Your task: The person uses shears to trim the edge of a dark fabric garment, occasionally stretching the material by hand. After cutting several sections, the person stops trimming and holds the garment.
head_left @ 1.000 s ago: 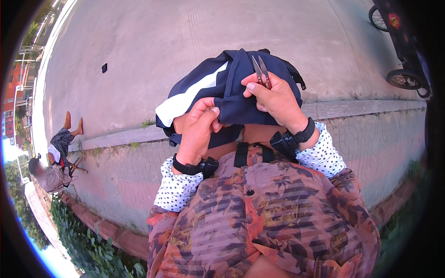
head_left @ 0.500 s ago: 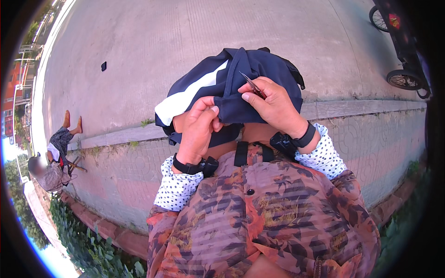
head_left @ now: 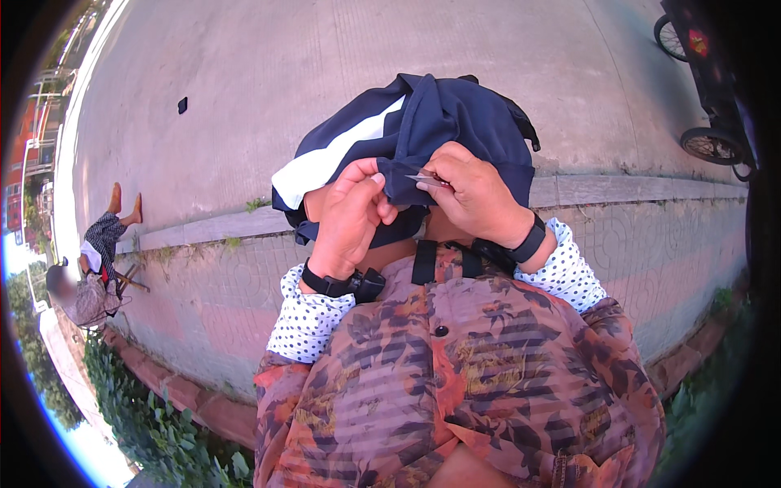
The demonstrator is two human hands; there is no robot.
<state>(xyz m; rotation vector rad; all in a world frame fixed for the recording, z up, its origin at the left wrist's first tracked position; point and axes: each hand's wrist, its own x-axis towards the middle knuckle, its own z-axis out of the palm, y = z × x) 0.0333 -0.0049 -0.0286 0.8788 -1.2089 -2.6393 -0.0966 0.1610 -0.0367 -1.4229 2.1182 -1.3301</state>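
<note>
A navy garment (head_left: 480,122) with a broad white stripe (head_left: 338,156) lies bunched across my lap. My left hand (head_left: 348,221) pinches a folded edge of it between thumb and fingers. My right hand (head_left: 486,199) is closed around a small pointed metal tool that looks like thread snips (head_left: 425,178). Its tips point left, at the cloth close beside my left fingertips. The grip hides most of the tool's handle, and I cannot make out whether the tips touch a thread.
A small black object (head_left: 182,105) lies on the concrete pavement (head_left: 244,98). At the left a person (head_left: 89,281) sits by the kerb (head_left: 195,230). A dark wheeled cart (head_left: 716,102) stands at the far right. Green shrubs (head_left: 146,415) grow behind a brick border at lower left.
My right hand has lowered a little and turned, so the snips now point left at the cloth's edge instead of up and away. My left hand keeps its pinch on the garment.
</note>
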